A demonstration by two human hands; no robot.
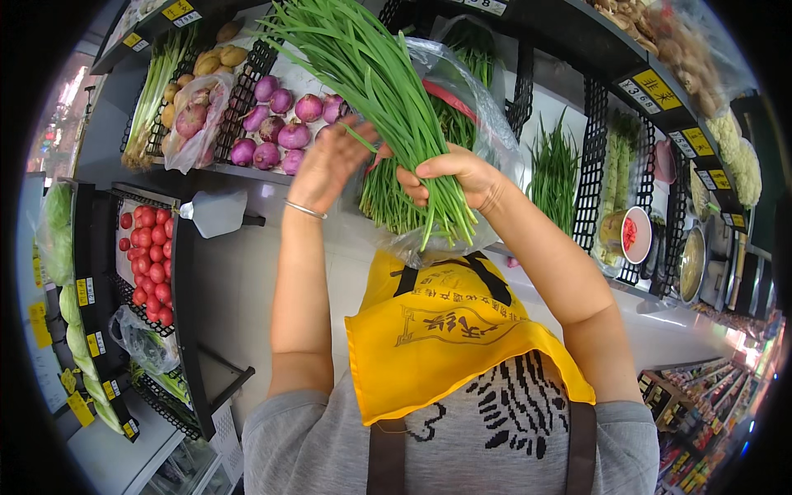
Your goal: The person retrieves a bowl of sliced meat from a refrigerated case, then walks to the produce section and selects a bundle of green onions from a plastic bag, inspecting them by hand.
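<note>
A bunch of long green Chinese chives (390, 93) is clasped near its pale cut ends by my right hand (461, 176), with the leaves reaching up and to the left. My left hand (337, 161), slightly blurred and wearing a bangle at the wrist, is raised beside the bunch with its fingers spread; a single loose leaf lies by its fingers, and whether it is pinched cannot be told. Beneath the bunch sit more chives (393, 198) in an open clear plastic bag (495, 133) with a red band, partly hidden by my right hand and the held leaves.
Red onions (294, 135) lie on the shelf to the left, beside bagged onions (193, 117) and potatoes. Another chive bunch (552, 179) rests right of the bag, near black mesh dividers (591, 161) and a paper tub (634, 235). Tomatoes (148, 260) fill a lower-left crate.
</note>
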